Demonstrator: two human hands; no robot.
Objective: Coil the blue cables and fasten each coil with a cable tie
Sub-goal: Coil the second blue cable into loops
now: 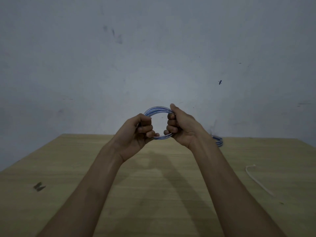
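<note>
Now both hands are holding the blue cable coil [158, 109] up in the air, above the far part of the wooden surface [153, 194] and in front of the grey wall [153, 48]. The coil is showing as a round hoop of several turns lying close together, blue with pale, whitish streaks along the strands. The left grip [142, 132] is clenching around the hoop's left side, fingers curling through the ring. The right grip [179, 127] is grasping the right side, thumb pointing up by the top arc. Only the top and bottom arcs are showing; the sides are hiding inside the fists, and I cannot tell where the cable's ends are sitting. The one thing resembling writing is a dark mark [39, 186] on the surface's left, looking a little like an M but too blurry to call. Behind the right wrist, a second blue coil [218, 141] is lying on the surface, mostly hiding. A white cable tie [256, 180] is lying at the right, curving, its near end fading out.
</note>
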